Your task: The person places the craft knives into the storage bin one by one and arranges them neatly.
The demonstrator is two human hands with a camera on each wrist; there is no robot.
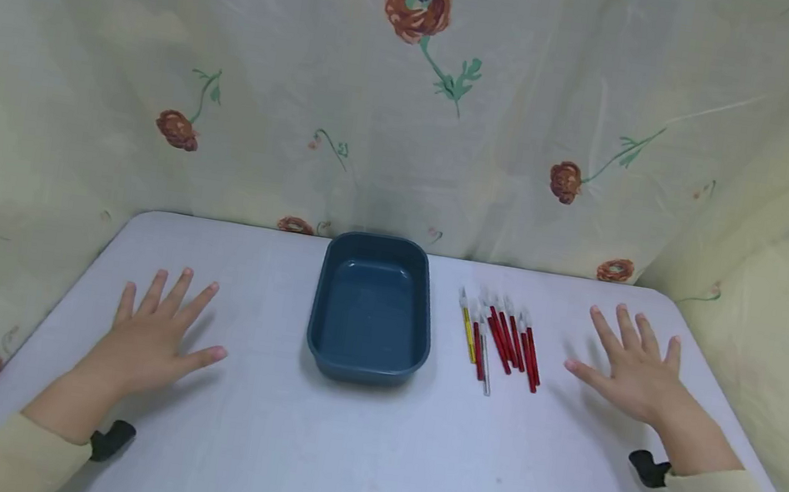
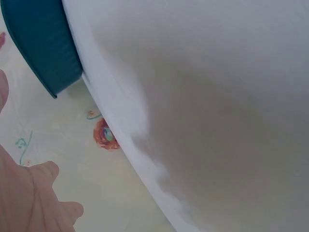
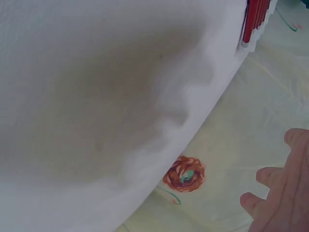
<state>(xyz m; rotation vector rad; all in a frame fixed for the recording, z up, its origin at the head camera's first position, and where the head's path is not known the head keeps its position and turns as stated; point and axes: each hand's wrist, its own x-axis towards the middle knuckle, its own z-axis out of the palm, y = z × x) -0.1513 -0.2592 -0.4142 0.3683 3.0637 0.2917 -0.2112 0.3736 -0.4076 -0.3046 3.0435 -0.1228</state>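
Note:
My left hand (image 1: 146, 341) hovers over the left side of the table with its fingers spread, holding nothing. On the right side, my right hand (image 1: 637, 377) is also spread and holds nothing. Between them, at the back middle, stands a dark blue rectangular tray (image 1: 364, 369). Right of the tray lies a loose row of thin capped pens (image 1: 503, 337), mostly red, with one yellow pen (image 1: 468, 334) and one clear pen (image 1: 485, 364). My right hand is nearest these pens. In the right wrist view, red pens (image 3: 250, 24) show at the top edge.
A white table (image 1: 364, 460) spans the space under both hands. Behind it and at both sides hangs a pale curtain (image 1: 272, 94) with printed brown flowers. Black wrist straps (image 1: 112, 440) are on both arms, by the light sleeves.

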